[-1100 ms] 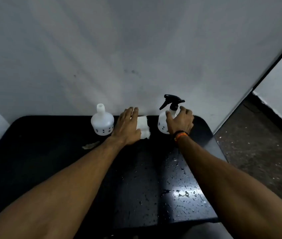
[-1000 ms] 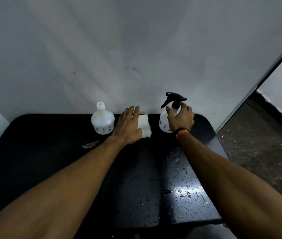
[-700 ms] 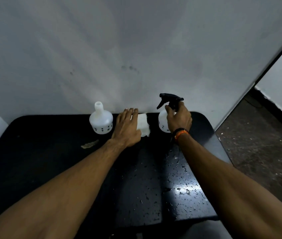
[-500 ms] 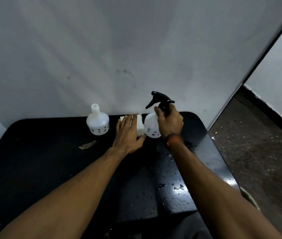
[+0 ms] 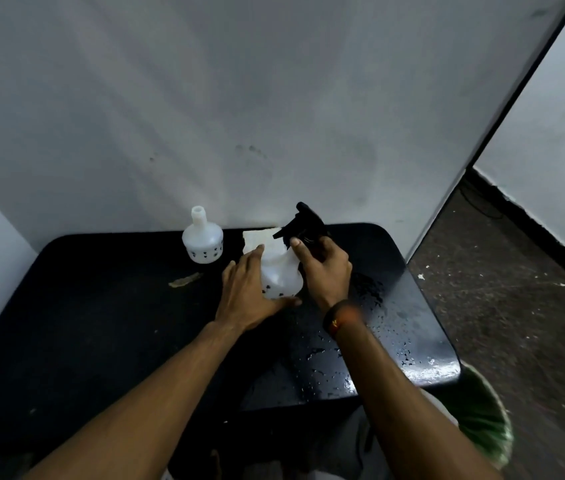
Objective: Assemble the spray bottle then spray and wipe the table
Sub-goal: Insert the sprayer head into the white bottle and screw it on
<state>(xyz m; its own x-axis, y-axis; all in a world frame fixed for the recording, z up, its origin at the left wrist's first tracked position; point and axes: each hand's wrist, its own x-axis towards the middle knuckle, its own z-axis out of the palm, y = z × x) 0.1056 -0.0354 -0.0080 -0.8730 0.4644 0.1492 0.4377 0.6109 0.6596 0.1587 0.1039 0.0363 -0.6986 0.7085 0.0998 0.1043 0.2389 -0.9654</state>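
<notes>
A white spray bottle [image 5: 281,277] with a black trigger head [image 5: 303,223] is tilted over the middle of the black table [image 5: 101,323]. My right hand [image 5: 326,268] grips its neck just under the trigger head. My left hand [image 5: 244,292] cups the bottle's body from the left, with the thumb across its lower front. A folded white cloth [image 5: 257,239] lies behind the bottle at the table's back edge, with no hand on it. Water droplets [image 5: 371,341] cover the right part of the table.
A second white bottle [image 5: 202,242] without a head stands at the back, left of the cloth. A small pale scrap [image 5: 186,279] lies in front of it. The wall runs right behind the table. A green bin [image 5: 482,420] stands on the floor at the table's near right corner.
My right hand has brought the spray bottle from the back of the table toward me and tilted it. My left hand has left the cloth and taken hold of the bottle's body.
</notes>
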